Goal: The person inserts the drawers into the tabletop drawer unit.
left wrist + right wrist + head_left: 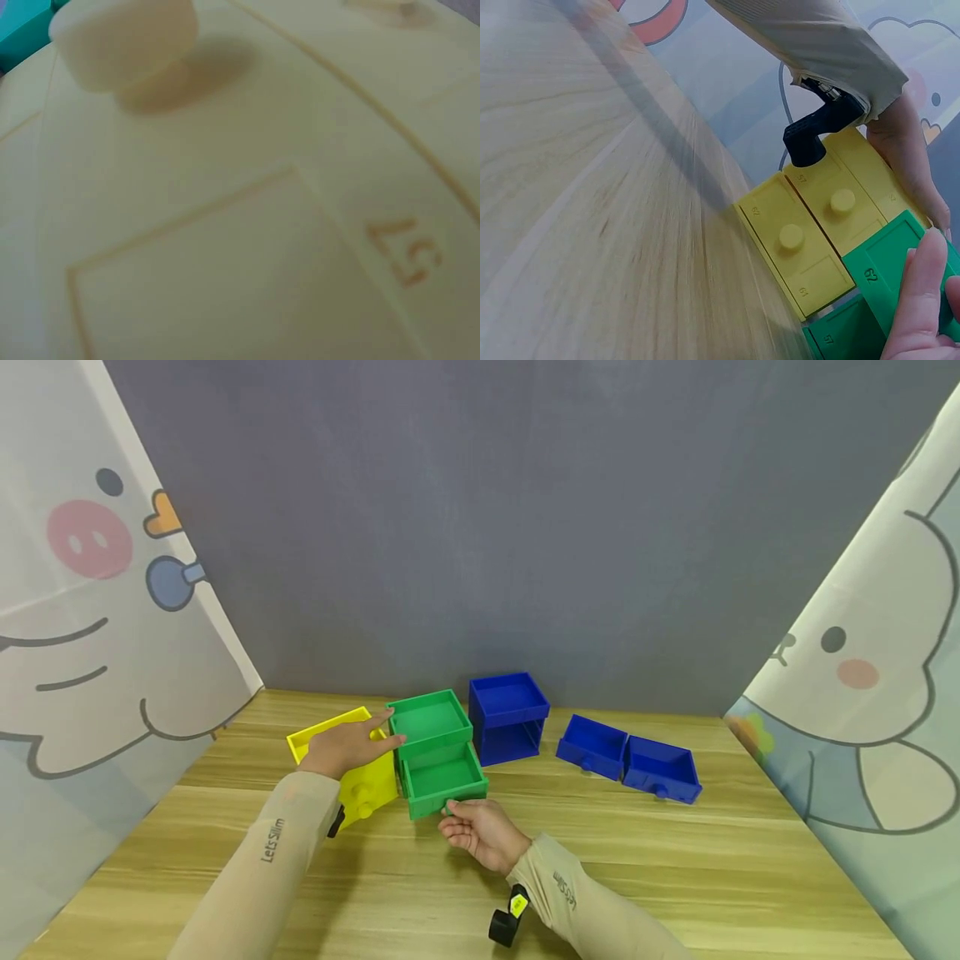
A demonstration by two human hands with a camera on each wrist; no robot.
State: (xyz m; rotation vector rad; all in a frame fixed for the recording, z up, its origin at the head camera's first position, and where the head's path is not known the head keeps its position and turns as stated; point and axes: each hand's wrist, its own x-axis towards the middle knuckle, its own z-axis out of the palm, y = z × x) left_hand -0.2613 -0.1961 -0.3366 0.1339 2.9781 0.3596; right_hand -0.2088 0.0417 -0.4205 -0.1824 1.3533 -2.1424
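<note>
A small green cabinet (pixel 429 720) has a tray-like top. Its green drawer (pixel 444 777) stands pulled out at the front, marked 62 in the right wrist view; another green drawer front (pixel 847 330) sits below. My right hand (pixel 483 833) pinches the pulled-out drawer at its front, where fingers hide the knob. My left hand (pixel 347 745) reaches over the yellow cabinet (pixel 367 789), fingers extended to the green cabinet's left edge. Close up in the left wrist view are the yellow cabinet's front and round knob (pixel 124 45).
A blue cabinet (pixel 510 714) with an open front stands right of the green one, slightly behind. Two blue drawers (pixel 592 747) lie side by side farther right on the wooden table (pixel 405 893). A grey wall (pixel 480 527) rises behind, with printed cloths on both sides.
</note>
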